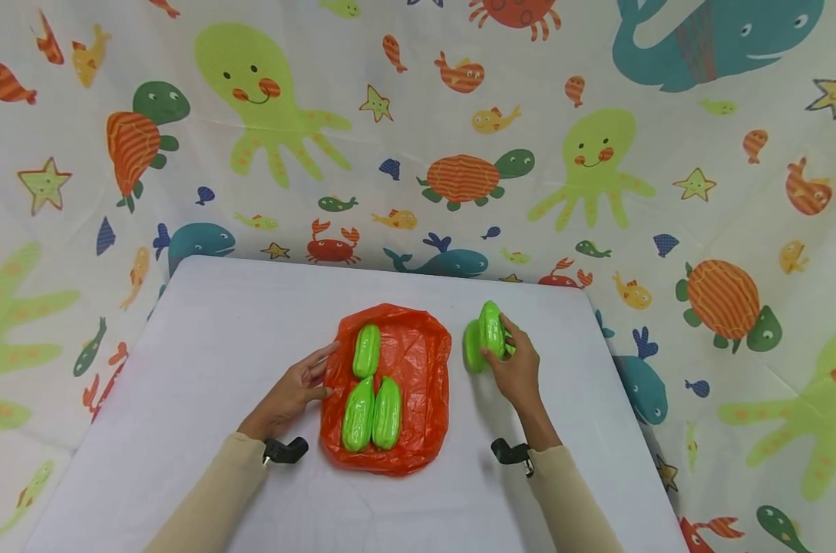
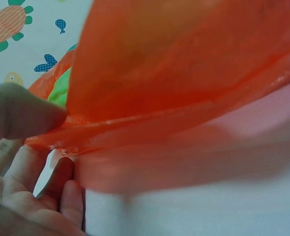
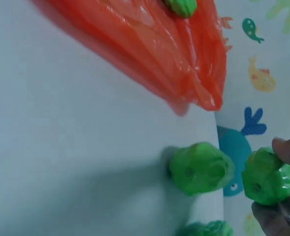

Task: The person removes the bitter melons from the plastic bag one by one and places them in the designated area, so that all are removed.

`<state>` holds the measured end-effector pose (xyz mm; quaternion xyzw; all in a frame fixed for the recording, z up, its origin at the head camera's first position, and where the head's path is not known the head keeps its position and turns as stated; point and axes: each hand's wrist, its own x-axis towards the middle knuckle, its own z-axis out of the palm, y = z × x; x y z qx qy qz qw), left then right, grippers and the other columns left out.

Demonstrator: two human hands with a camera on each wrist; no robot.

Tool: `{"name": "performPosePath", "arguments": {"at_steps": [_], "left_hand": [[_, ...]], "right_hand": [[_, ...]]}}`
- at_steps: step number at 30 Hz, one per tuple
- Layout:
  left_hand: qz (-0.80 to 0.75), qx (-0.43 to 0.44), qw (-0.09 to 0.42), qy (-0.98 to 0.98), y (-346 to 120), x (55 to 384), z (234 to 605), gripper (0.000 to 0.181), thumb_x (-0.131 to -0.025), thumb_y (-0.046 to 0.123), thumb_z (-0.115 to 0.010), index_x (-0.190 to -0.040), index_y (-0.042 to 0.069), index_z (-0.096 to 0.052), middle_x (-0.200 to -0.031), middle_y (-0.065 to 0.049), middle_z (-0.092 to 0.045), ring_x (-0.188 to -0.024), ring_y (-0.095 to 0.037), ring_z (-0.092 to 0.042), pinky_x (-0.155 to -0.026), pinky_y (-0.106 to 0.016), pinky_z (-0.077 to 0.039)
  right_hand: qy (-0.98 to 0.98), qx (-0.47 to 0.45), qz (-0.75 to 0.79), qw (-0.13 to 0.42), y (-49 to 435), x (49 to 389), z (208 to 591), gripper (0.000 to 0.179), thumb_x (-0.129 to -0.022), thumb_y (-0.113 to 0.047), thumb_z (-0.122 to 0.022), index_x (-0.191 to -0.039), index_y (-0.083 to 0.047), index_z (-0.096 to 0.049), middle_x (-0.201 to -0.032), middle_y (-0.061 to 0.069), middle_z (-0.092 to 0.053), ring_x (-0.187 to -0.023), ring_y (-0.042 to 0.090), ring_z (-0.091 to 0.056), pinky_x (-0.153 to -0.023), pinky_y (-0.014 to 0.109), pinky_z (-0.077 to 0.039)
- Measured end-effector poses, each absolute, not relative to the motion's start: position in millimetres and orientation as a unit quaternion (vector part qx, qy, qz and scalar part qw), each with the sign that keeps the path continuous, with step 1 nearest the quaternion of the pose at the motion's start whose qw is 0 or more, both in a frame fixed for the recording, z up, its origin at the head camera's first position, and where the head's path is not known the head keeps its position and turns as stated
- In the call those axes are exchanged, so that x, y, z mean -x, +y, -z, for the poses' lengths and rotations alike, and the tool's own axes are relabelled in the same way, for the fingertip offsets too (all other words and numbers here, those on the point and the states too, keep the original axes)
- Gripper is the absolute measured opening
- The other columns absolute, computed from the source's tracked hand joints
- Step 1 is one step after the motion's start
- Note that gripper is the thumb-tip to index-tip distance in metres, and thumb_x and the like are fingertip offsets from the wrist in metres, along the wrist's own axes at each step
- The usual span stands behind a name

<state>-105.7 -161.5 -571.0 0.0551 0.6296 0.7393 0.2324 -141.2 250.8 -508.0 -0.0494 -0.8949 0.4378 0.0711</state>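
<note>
A red plastic bag (image 1: 418,384) lies spread open on the white table, with three shiny green ridged cucumber-like vegetables (image 1: 365,349) in its left part. My left hand (image 1: 286,395) is at the bag's left edge. In the left wrist view the thumb (image 2: 22,113) presses the bag's rim from above, with fingers beneath it. To the right of the bag, my right hand (image 1: 517,369) grips another green vegetable (image 1: 490,329), raised off the table between thumb and fingers. Below it, one more vegetable (image 3: 199,168) rests on the table, and another (image 3: 206,230) shows partly at the frame's bottom.
The white table (image 1: 252,307) runs back to a hanging cloth (image 1: 418,115) printed with sea animals. Black wrist mounts (image 1: 286,450) sit on both forearms, close over the table.
</note>
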Motion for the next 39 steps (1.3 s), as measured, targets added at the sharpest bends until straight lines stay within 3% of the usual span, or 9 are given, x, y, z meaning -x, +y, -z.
{"name": "performPosePath", "arguments": {"at_steps": [13,39], "left_hand": [[-0.745,-0.058,0.231,0.623,-161,106,570,0.091,-0.094,-0.009,-0.066,-0.171,0.017,-0.025,-0.176,-0.013,-0.025,-0.161,-0.040,-0.026,-0.106,-0.021,-0.054],[-0.738,-0.057,0.236,0.629,-162,107,568,0.091,-0.095,-0.009,-0.065,-0.171,0.019,-0.024,-0.176,-0.014,-0.028,-0.161,-0.040,-0.028,-0.105,-0.018,-0.054]], "right_hand": [[-0.895,0.070,-0.431,0.091,287,145,504,0.080,-0.092,-0.005,-0.080,-0.163,-0.017,-0.044,-0.161,0.018,-0.048,-0.139,0.042,-0.055,-0.112,0.057,-0.053],[-0.908,0.123,-0.392,0.077,347,151,510,0.080,-0.097,-0.005,-0.075,-0.166,-0.014,-0.037,-0.165,0.022,-0.043,-0.145,0.047,-0.049,-0.117,0.059,-0.048]]}}
